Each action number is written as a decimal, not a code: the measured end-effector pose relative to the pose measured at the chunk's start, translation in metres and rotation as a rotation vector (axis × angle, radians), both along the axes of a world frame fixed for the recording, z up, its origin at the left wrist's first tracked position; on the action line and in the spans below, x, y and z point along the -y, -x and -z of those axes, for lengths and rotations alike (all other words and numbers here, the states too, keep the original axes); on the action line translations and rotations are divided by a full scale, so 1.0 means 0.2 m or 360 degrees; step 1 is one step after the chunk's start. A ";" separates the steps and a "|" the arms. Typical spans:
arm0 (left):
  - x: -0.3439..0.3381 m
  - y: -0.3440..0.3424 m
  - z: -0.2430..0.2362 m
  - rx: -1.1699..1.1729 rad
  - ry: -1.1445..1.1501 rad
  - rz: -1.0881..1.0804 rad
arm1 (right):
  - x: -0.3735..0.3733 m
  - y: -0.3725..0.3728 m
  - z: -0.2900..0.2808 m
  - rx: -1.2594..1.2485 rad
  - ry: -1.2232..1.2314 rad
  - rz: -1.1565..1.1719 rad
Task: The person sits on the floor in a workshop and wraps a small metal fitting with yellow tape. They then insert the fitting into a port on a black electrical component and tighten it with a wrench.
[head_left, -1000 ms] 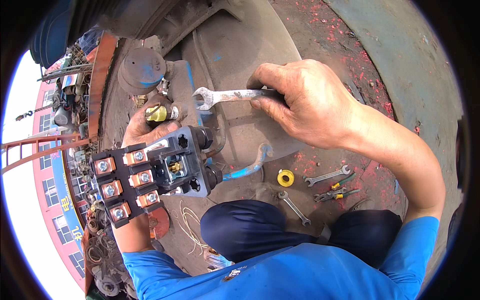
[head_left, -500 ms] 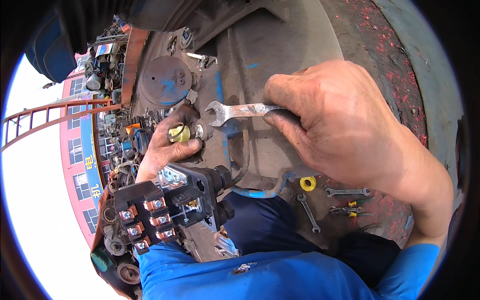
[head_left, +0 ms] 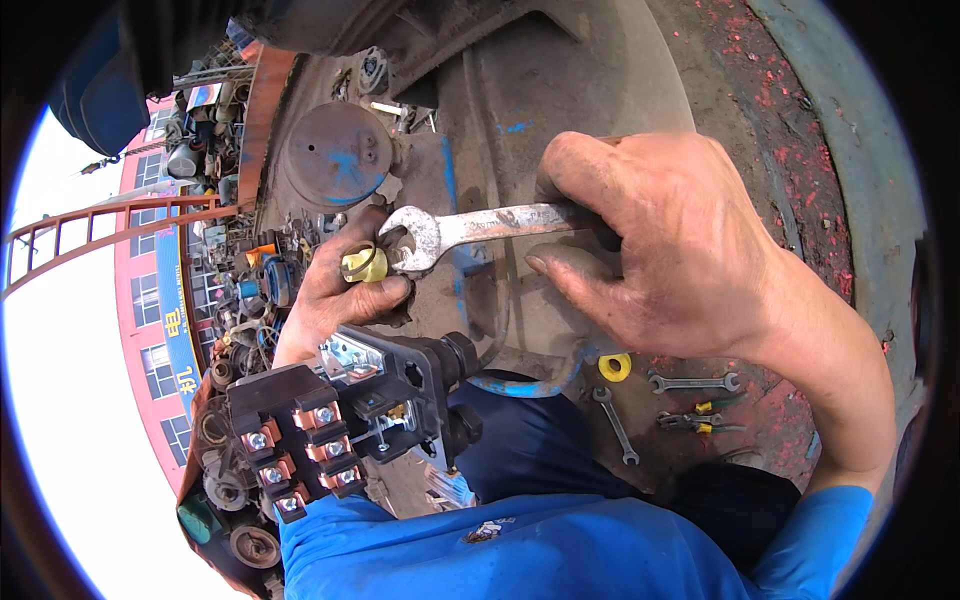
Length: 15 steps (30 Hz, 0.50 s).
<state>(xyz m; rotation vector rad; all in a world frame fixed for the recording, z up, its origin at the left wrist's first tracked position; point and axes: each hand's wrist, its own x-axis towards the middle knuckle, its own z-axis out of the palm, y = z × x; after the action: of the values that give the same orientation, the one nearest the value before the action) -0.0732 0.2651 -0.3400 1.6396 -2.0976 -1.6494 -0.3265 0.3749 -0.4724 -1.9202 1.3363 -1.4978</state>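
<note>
My left hand is closed round a small yellow piece with a dark ring on it and a metal end. My right hand grips an open-ended wrench between thumb and curled fingers. The wrench's jaw overlaps the metal end of the yellow piece; whether it bites on it I cannot tell. Below my left hand, in front of that forearm, is a black electrical switch with copper screw terminals and black cable glands on its side. My left fingertips are partly hidden.
On the ground at the lower right lie a roll of yellow tape, two more wrenches and pliers. A bent blue-grey metal tube and a round metal disc stand ahead. Machine parts are heaped at the left.
My right hand has moved the wrench left, bringing its jaw from beside the yellow piece onto its metal end. The right thumb has come away from the wrench handle. My left hand has barely moved.
</note>
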 end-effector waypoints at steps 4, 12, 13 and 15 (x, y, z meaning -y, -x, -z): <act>0.00 0.01 0.01 -0.0014 -0.0013 -0.0002 | 0.08 -0.09 0.13 0.0143 0.0180 -0.0237; 0.15 -0.44 0.17 -0.0404 0.0193 0.0333 | 0.14 -0.24 0.02 0.0316 0.0075 -0.0545; 0.18 -0.44 0.17 -0.0410 0.0121 0.0346 | 0.14 -0.25 0.03 0.0358 0.0082 -0.0552; 0.22 -0.44 0.19 -0.0417 -0.0032 0.0362 | 0.11 -0.27 0.05 0.0432 0.0129 -0.0544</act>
<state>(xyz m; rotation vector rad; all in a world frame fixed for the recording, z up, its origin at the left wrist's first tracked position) 0.0138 0.2211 -0.3777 1.1463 -2.2016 -1.8347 -0.2728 0.3533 -0.4821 -1.8007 0.7971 -1.5827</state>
